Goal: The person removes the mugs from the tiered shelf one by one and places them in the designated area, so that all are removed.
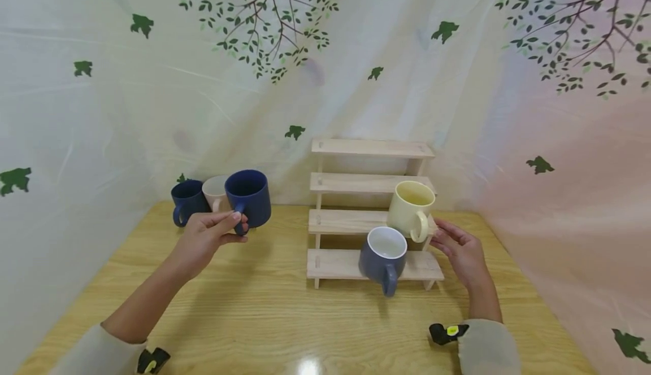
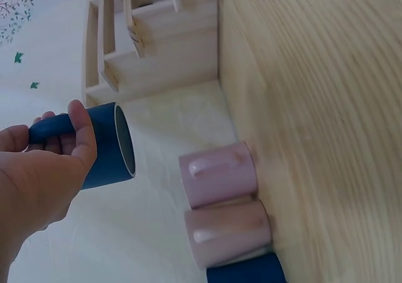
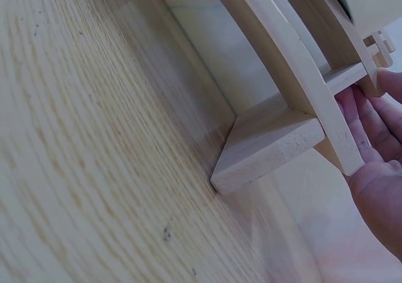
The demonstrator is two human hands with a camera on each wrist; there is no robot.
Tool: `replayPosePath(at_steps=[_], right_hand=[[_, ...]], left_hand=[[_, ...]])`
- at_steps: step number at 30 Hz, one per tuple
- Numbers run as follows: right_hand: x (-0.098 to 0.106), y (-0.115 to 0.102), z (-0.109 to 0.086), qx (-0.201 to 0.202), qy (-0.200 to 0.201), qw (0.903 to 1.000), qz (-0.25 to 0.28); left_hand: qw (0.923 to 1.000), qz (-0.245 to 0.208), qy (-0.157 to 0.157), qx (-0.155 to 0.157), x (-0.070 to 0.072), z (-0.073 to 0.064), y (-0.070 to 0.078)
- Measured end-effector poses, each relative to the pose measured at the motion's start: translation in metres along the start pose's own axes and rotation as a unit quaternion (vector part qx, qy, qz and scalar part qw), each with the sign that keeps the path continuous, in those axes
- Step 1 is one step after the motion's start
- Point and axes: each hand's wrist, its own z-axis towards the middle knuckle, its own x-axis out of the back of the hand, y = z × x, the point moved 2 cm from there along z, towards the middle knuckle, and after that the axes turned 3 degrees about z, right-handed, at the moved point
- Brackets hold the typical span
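Observation:
My left hand (image 1: 205, 239) pinches the handle of a blue mug (image 1: 256, 197), which is upright and raised above the table. In the left wrist view the thumb presses on the handle of this blue mug (image 2: 110, 146). My right hand (image 1: 463, 251) grips the right end of a stepped wooden stand (image 1: 335, 222); the right wrist view has its fingers (image 3: 377, 126) around the board's end. A yellow mug (image 1: 409, 211) stands on the second step from the bottom, beside that hand. On the lowest step sits a grey-blue mug (image 1: 378, 262) with a white inside, handle facing me.
At the table's back left stand a dark blue mug (image 1: 188, 197) and a pale pink mug (image 1: 213, 188). Another pink mug (image 2: 218, 175) shows in the left wrist view, hidden behind the held mug from the head. A printed cloth (image 1: 356, 104) hangs behind the wooden table (image 1: 264, 318).

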Motion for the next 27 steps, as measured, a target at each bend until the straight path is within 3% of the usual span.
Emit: replayPosePath(at_steps=[10,16,27], right_hand=[[-0.002,0.001,0.001,0.009,-0.003,0.9999,0.013],[-0.001,0.001,0.002,0.006,0.003,1.0000,0.002],[-0.002,0.000,0.000,0.002,0.005,0.9999,-0.010]], left_hand=[[0.9995,0.020,0.022,0.005,0.041,-0.019,-0.014],[0.9990,-0.010,0.038,0.023,0.061,-0.026,-0.021],[0.9985,-0.052,0.009,0.016,0.098,-0.033,-0.037]])
